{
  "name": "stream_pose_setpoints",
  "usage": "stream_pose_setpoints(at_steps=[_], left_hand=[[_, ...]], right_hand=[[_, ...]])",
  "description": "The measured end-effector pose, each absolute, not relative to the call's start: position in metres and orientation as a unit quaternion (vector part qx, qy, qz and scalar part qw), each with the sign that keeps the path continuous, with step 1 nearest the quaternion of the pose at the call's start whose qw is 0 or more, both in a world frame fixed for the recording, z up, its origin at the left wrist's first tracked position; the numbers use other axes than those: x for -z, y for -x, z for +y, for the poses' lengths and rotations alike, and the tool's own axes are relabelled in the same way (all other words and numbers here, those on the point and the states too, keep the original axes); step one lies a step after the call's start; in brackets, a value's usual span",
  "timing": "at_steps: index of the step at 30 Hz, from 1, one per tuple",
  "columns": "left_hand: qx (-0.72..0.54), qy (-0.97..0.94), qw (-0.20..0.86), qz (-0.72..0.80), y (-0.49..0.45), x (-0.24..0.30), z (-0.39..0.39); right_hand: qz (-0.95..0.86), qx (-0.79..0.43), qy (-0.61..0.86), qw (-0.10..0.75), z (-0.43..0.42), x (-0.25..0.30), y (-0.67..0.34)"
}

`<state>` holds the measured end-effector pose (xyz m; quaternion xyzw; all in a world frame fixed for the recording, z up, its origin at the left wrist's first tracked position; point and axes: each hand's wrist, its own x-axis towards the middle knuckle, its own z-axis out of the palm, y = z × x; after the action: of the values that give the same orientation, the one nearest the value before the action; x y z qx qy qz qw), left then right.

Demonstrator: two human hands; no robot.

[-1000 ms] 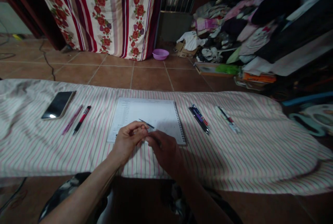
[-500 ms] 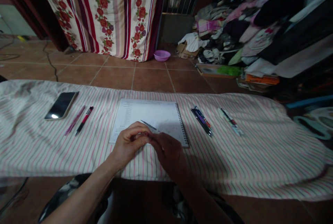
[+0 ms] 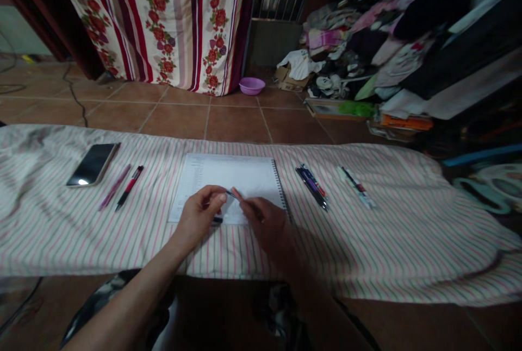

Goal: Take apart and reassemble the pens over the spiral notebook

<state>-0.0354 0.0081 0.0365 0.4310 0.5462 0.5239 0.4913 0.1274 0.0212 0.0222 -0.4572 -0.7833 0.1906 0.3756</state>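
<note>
One thin pen (image 3: 231, 194) sits pinched between the tips of both hands, just above the near half of the notebook (image 3: 248, 174). The left hand (image 3: 199, 216) curls narrow, thumb and forefinger closed on one end of it. The right hand (image 3: 266, 226) closes its fingertips (image 3: 236, 194) on the other end. A dark stub shows under the left fingers; I cannot tell whether it belongs to the same pen.

The one spiral notebook lies open directly beyond the fingers, its coil on the side of the right hand. Everything rests on one striped cloth (image 3: 387, 242).

Left of the left fingers, well apart, lie two pens side by side: a pink pen (image 3: 114, 187) and a red pen (image 3: 129, 187). Farther left still is one phone (image 3: 92, 164), screen up.

Right of the right fingers lies a tight bunch of dark pens (image 3: 312, 187), two as far as I can tell. Beyond them lie the white pens (image 3: 357, 187), also about two.

Far beyond the fingers, on the tiled floor, stands one purple bowl (image 3: 252, 86) at the foot of one flowered curtain (image 3: 163, 19).
</note>
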Motion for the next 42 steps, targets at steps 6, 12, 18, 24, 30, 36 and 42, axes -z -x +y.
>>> stream_pose_setpoints(at_steps=[6,12,18,24,30,36,42], left_hand=[[-0.414,-0.621,0.293,0.598,0.067,-0.021,0.010],[-0.256,-0.772,0.183,0.552,0.081,-0.020,0.003],[-0.185,-0.808,0.162,0.536,0.084,-0.018,0.002],[-0.168,-0.817,0.131,0.535,0.086,-0.016,0.003],[-0.223,-0.789,0.147,0.553,0.089,-0.021,0.007],[-0.365,-0.641,0.360,0.571,0.089,-0.031,0.006],[-0.484,-0.577,0.452,0.478,0.084,-0.043,-0.001]], right_hand=[[-0.710,-0.078,0.634,0.295,0.045,-0.015,-0.174],[-0.685,-0.080,0.699,0.190,0.055,-0.006,-0.192],[-0.683,-0.067,0.714,0.136,0.059,0.000,-0.189],[-0.707,-0.067,0.689,0.148,0.063,0.008,-0.195],[-0.713,-0.020,0.675,0.186,0.060,0.005,-0.188],[-0.770,-0.054,0.561,0.299,0.052,-0.002,-0.157],[-0.843,-0.067,0.488,0.217,0.055,0.003,-0.138]])
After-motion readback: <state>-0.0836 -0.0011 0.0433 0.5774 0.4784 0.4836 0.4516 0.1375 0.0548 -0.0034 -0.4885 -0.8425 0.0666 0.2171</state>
